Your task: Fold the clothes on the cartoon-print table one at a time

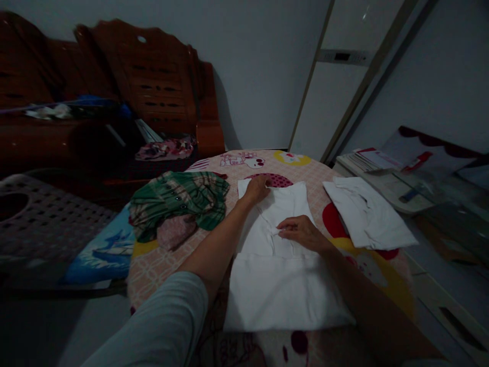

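— Two hands are laid on one white garment [282,275], is it so?
— Yes. The garment is spread flat in the middle of the table [160,265], and its lower hem reaches the near edge.
— How is the left hand [256,188] placed?
— It is set on the far left corner of the garment, towards the far edge of the table. The fingers are curled down onto the cloth. Whether any cloth is pinched between them cannot be told.
— And the right hand [301,232]?
— It is rested palm down on the middle of the garment, at a small crease. The fingers are stretched out and only lightly bent, and nothing is clasped by it.
— What is seen around?
— A green checked cloth [179,201] is heaped at the left edge, with a pink cloth [173,232] partly under it. A folded white piece [367,216] is laid near the right edge, apart from the spread garment.
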`<state>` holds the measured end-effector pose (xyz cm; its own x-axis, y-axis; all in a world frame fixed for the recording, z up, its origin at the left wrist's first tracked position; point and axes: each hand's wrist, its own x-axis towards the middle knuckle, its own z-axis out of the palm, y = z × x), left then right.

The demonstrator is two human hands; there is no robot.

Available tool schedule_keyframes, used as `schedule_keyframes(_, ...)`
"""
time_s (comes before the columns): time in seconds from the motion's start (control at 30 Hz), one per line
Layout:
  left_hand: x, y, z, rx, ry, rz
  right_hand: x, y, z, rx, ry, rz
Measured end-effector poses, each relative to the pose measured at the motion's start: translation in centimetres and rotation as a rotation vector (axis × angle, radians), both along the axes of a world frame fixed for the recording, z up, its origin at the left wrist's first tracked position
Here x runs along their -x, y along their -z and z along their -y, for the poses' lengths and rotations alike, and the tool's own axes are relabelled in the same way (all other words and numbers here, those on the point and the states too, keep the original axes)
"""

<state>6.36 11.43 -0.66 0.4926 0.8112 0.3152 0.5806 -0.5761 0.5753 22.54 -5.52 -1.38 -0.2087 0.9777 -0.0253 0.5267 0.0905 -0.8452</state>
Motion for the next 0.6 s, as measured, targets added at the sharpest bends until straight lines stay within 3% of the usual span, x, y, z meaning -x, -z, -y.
schedule_keyframes(0.13,-1.0,0.2,0.6,0.242,0.329,0.013,0.3,-0.2,0.1,-0.006,-0.079,0.062)
schedule_keyframes(0.23,-1.3,1.1,0.8,0.252,0.350,-0.068,0.7,-0.5,0.2,-0.047,-0.118,0.145)
schedule_keyframes(0.3,-0.9,0.8,0.8,0.263,0.341,-0.060,0.5,-0.7,0.3,-0.045,-0.120,0.118)
schedule_keyframes(0.37,0.0,-0.8,0.9,0.333,0.403,-0.026,-0.2,-1.0,0.4,-0.025,-0.076,0.035)
schedule_keyframes(0.43,1.4,-3.6,1.3,0.367,0.467,0.065,-1.4,-1.7,0.7,-0.026,0.048,-0.053)
schedule_keyframes(0.53,3.3,-8.6,2.9,0.210,0.401,0.300,-3.2,-3.0,1.4,-0.053,0.213,-0.089)
schedule_keyframes(0.6,4.0,-11.0,4.1,0.148,0.369,0.353,-4.1,-3.6,2.0,-0.051,0.242,-0.068)
